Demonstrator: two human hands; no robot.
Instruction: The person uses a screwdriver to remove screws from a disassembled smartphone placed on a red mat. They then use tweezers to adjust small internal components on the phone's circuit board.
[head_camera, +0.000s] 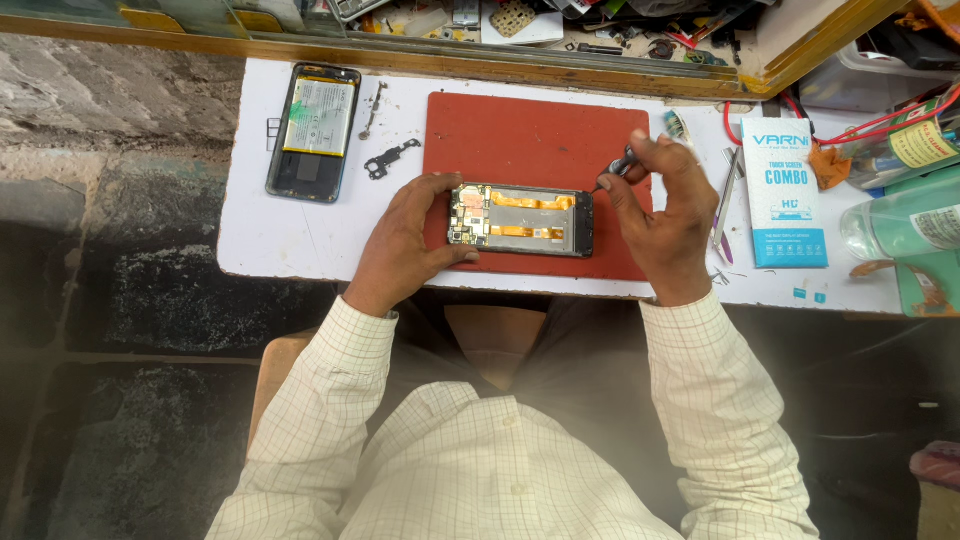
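The person is sitting at a small white table (300, 250), working over a red mat (520, 125) that is lying at the table's middle. An opened phone (520, 220), its back removed so that the circuit board and orange flex cables are showing, is lying lengthwise on the near part of the mat. The left hand (410, 235) is bracing the phone at its left end: the fingers are spread moderately, thumb along the near edge and fingertips curling over the far edge, gripping the phone's frame. The right hand (660, 215) is hovering just beside the phone's right end, fingers pinched narrowly around a small dark-handled screwdriver (618, 165); its tip is pointing down toward the phone's upper right corner, though whether it is touching cannot be told. To the left, well apart from the mat, a second phone body (312, 130) with its pale battery exposed is lying face down on the table, and a small dark metal bracket (390, 158) is resting between it and the mat. To the right of the mat, a pair of tweezers (725, 205) is lying near the right hand, and just beyond them a blue and white flat box (785, 195) is sitting. A clear bottle (895, 225) is lying at the far right edge. Both sleeves are of pale checked cloth.
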